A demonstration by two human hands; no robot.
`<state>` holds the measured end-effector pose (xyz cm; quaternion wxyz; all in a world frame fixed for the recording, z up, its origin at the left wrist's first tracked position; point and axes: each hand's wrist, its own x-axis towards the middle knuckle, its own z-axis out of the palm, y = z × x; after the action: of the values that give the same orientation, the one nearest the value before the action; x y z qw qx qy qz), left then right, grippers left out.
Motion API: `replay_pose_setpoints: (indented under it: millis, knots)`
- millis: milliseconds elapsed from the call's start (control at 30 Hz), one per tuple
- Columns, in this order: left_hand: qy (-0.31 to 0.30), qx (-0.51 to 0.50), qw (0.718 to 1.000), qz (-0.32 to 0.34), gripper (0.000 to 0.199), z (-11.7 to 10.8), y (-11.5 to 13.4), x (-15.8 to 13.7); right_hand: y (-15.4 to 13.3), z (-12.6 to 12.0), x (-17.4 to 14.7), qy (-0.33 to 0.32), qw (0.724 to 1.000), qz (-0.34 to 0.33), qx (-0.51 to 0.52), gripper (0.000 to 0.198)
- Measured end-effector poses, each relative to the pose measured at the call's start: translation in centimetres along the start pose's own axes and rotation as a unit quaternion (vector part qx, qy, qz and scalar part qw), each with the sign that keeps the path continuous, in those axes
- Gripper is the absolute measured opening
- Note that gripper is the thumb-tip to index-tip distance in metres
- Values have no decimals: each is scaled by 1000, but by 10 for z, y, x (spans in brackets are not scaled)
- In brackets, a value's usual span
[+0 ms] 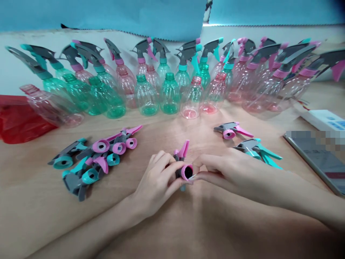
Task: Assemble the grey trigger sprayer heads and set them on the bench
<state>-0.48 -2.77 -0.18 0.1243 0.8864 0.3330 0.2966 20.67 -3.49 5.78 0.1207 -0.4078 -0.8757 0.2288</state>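
**Holding a pink-collared spray head (183, 170) in the left hand (157, 178)**

The spray head is held at the near middle of the worktop (167, 133), its collar mouth turned toward the camera. It is grasped between the left thumb and fingers. The right hand (229, 172) is set at the collar's rim, but whether anything is pinched there cannot be told.

A light, stiff, smooth plastic piece is to be expected, best taken by the grey body behind the collar, with the slim trigger, likely its weakest part, left unpressed.

Much of the body is hidden by the left fingers, and the collar's inside is too dark to read. A pale spot at the right fingertips cannot be identified. The phone (304, 154) is cut off at the right edge.
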Motion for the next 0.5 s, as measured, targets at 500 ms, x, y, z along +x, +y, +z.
replay_pose_setpoints:
  millis: [500]
  knots:
    - [19,-63,997,-47,22,-2,0,0,6,21,3,184,977,-100,-45,29]
